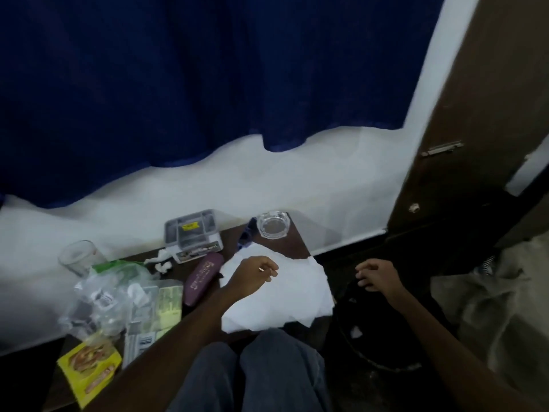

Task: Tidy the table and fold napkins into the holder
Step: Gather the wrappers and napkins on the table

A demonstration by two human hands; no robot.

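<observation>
A large crumpled white napkin (pixel 285 295) lies spread over the right end of the small brown table (pixel 297 236). My left hand (pixel 252 275) hovers over it and pinches a small thin pale stick (pixel 263 269) between thumb and fingers. My right hand (pixel 377 276) hangs past the table's right edge, above a black bin (pixel 353 331), with fingers loosely curled and nothing in them. A grey box-shaped holder (pixel 193 233) with a yellow label stands at the back by the wall. Small crumpled tissue bits (pixel 162 260) lie in front of it.
A glass ashtray (pixel 271 224) sits at the back right corner. A maroon case (pixel 203 278) lies left of the napkin. Clear plastic bags (pixel 113 292), a glass cup (pixel 78 257), flat packets (pixel 169 304) and a yellow packet (pixel 89 370) crowd the left side. My knees are below.
</observation>
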